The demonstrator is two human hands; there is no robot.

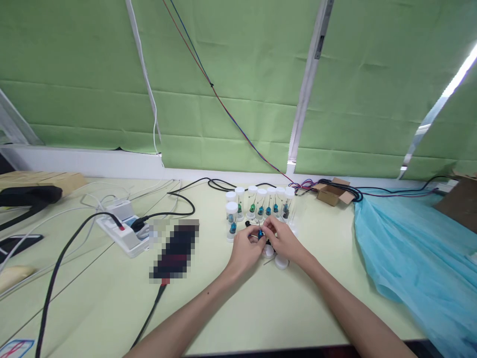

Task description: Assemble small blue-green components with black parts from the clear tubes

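Both hands meet over the middle of the table. My left hand point(246, 246) pinches a small blue piece with a thin metal pin point(260, 233). From the other side, the fingers of my right hand point(280, 236) close on the same piece. Just behind the hands stand several clear vials with white caps, holding blue or green pieces with pins; one such vial point(231, 221) is left of my left hand. Below my fingers lie a round white cap point(281, 262) and another white cap point(268, 251). Small black parts near the fingertips are partly hidden.
A white power strip point(126, 236) with plugs and cables lies at left, beside a pixelated dark device point(177, 251) on a black cable. An open cardboard box point(333, 193) stands at the back. Blue sheeting point(395, 253) drapes over the right side.
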